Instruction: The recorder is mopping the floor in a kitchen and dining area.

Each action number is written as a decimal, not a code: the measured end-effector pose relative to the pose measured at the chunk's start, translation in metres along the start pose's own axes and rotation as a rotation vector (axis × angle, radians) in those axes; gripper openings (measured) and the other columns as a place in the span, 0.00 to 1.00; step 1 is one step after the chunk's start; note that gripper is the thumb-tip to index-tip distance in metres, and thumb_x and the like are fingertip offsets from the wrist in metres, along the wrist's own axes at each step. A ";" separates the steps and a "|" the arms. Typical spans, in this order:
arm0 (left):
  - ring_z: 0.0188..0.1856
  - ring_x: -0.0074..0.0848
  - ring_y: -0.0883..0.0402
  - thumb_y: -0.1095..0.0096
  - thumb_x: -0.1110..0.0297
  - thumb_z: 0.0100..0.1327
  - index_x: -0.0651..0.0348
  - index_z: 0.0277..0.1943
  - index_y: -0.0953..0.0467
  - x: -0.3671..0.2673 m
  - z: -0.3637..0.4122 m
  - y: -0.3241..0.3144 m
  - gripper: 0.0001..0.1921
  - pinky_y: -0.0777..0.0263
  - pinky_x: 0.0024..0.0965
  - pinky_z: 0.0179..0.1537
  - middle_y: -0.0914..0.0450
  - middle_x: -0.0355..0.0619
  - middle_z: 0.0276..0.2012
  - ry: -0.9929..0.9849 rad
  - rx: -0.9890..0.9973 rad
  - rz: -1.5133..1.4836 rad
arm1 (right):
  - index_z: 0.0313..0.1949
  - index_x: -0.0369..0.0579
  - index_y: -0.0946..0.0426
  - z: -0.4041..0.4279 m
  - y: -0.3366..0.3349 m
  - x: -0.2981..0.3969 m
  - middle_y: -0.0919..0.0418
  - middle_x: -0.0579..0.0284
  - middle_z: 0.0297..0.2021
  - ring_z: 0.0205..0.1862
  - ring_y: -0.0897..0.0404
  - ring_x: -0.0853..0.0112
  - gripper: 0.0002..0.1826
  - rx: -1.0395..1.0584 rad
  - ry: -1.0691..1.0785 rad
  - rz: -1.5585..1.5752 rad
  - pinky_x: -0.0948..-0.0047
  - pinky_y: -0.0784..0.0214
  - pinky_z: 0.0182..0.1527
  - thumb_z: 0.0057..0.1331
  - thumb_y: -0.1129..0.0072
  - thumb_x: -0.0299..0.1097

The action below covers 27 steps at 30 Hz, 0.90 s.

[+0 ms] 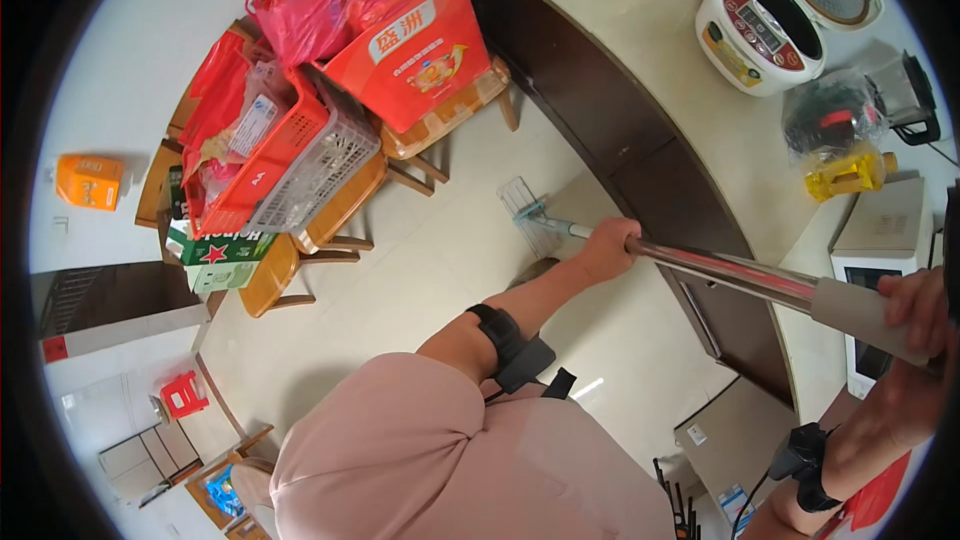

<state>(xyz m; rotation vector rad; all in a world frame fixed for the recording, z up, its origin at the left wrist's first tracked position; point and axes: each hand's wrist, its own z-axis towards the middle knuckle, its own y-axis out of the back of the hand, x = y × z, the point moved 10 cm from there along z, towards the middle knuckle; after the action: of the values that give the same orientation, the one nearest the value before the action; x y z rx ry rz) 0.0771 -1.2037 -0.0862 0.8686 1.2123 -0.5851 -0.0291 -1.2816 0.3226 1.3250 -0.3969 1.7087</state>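
Observation:
My left hand (611, 247) is closed around the metal pole of a long-handled flat mop (724, 262), partway along it. My right hand (915, 311) grips the pale grip sleeve at the upper end of the handle, close to the picture's right rim. Beyond my left hand, the mop head (529, 217), a see-through grey plate with a light blue joint, is down at the tiled floor beside the dark cabinets. Part of a foot shows under my left forearm.
Wooden chairs (341, 206) hold a red carton (420, 52), a red basket (259, 165), a grey basket and a green beer carton. Dark cabinets (637, 150) carry a counter with an open rice cooker (757, 30) and a microwave (877, 240). A grey box (739, 427) stands at lower right.

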 end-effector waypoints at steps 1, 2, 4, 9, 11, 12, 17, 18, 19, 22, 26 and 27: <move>0.29 0.48 0.32 0.43 0.81 0.42 0.62 0.24 0.35 0.000 -0.005 -0.001 0.08 0.38 0.42 0.32 0.30 0.51 0.22 0.001 -0.012 -0.012 | 0.16 0.44 0.44 -0.001 0.003 -0.002 0.37 0.50 0.10 0.12 0.34 0.60 0.10 0.108 0.025 0.034 0.56 0.27 0.28 0.53 0.61 0.30; 0.29 0.48 0.32 0.43 0.81 0.42 0.62 0.24 0.35 -0.001 -0.011 -0.001 0.08 0.38 0.42 0.32 0.30 0.51 0.22 0.002 -0.015 -0.014 | 0.18 0.42 0.42 -0.007 -0.004 0.007 0.34 0.49 0.13 0.17 0.29 0.58 0.08 0.341 0.125 0.018 0.53 0.26 0.35 0.54 0.62 0.28; 0.29 0.41 0.32 0.48 0.83 0.44 0.63 0.25 0.33 -0.011 -0.017 0.003 0.05 0.37 0.38 0.31 0.31 0.50 0.23 0.000 -0.031 0.014 | 0.20 0.41 0.40 -0.018 -0.006 0.016 0.32 0.49 0.15 0.21 0.27 0.57 0.10 0.435 0.044 0.056 0.51 0.28 0.40 0.57 0.63 0.29; 0.29 0.41 0.31 0.51 0.85 0.44 0.62 0.26 0.32 -0.001 -0.025 0.065 0.07 0.36 0.37 0.31 0.30 0.49 0.23 -0.094 -0.240 0.099 | 0.22 0.42 0.35 -0.035 -0.045 0.016 0.26 0.47 0.24 0.31 0.24 0.54 0.18 0.740 0.005 0.179 0.46 0.35 0.51 0.67 0.66 0.36; 0.30 0.42 0.29 0.51 0.85 0.44 0.62 0.26 0.31 0.005 -0.004 0.069 0.07 0.35 0.36 0.32 0.29 0.49 0.23 -0.150 -0.199 0.106 | 0.27 0.37 0.30 -0.056 -0.063 0.017 0.25 0.46 0.27 0.33 0.23 0.53 0.20 0.907 0.197 0.384 0.50 0.32 0.49 0.67 0.58 0.44; 0.30 0.42 0.29 0.51 0.84 0.44 0.62 0.26 0.31 0.025 -0.006 0.095 0.07 0.34 0.36 0.33 0.29 0.50 0.24 -0.116 -0.160 0.167 | 0.22 0.39 0.34 -0.052 -0.081 0.006 0.28 0.50 0.21 0.27 0.26 0.60 0.15 0.606 0.148 0.158 0.55 0.31 0.42 0.62 0.58 0.37; 0.31 0.39 0.28 0.50 0.81 0.46 0.63 0.27 0.29 0.075 -0.017 0.150 0.04 0.33 0.34 0.35 0.28 0.50 0.25 -0.009 -0.062 0.276 | 0.17 0.42 0.42 -0.076 -0.137 -0.005 0.37 0.55 0.17 0.22 0.30 0.64 0.14 0.418 0.093 -0.002 0.57 0.29 0.37 0.60 0.65 0.32; 0.31 0.38 0.28 0.49 0.80 0.46 0.63 0.27 0.29 0.078 -0.022 0.151 0.04 0.33 0.33 0.35 0.27 0.50 0.25 -0.005 -0.074 0.255 | 0.19 0.40 0.41 -0.083 -0.140 0.006 0.36 0.54 0.18 0.23 0.30 0.64 0.11 0.415 0.164 -0.017 0.56 0.28 0.37 0.59 0.64 0.28; 0.31 0.38 0.28 0.49 0.80 0.46 0.63 0.27 0.29 0.080 -0.029 0.152 0.04 0.33 0.33 0.35 0.27 0.50 0.25 -0.008 -0.084 0.254 | 0.22 0.38 0.39 -0.093 -0.143 0.018 0.35 0.53 0.19 0.23 0.29 0.64 0.08 0.412 0.236 -0.031 0.56 0.27 0.37 0.58 0.64 0.23; 0.33 0.45 0.28 0.42 0.74 0.45 0.62 0.26 0.30 0.078 -0.054 0.157 0.05 0.33 0.38 0.36 0.27 0.51 0.26 0.001 -0.138 0.194 | 0.35 0.36 0.36 -0.130 -0.154 0.040 0.34 0.53 0.22 0.23 0.30 0.66 0.09 0.630 0.330 0.003 0.55 0.26 0.34 0.57 0.65 0.13; 0.31 0.34 0.29 0.45 0.78 0.45 0.64 0.29 0.29 0.057 -0.099 0.142 0.05 0.33 0.31 0.35 0.28 0.49 0.26 0.004 -0.094 0.181 | 0.33 0.36 0.36 -0.178 -0.148 0.068 0.34 0.52 0.22 0.23 0.29 0.66 0.11 0.470 0.447 -0.063 0.55 0.26 0.34 0.54 0.65 0.10; 0.30 0.33 0.29 0.45 0.78 0.45 0.64 0.29 0.29 0.059 -0.116 0.146 0.06 0.33 0.30 0.35 0.29 0.49 0.26 0.040 -0.101 0.162 | 0.27 0.36 0.37 -0.186 -0.147 0.076 0.34 0.52 0.20 0.23 0.28 0.66 0.06 0.434 0.422 -0.064 0.56 0.26 0.34 0.54 0.64 0.13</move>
<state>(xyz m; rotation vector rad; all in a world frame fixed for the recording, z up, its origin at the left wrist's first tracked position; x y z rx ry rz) 0.1445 -1.0230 -0.1176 0.8860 1.1845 -0.3745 -0.0229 -1.0361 0.2818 1.2047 0.2713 2.0287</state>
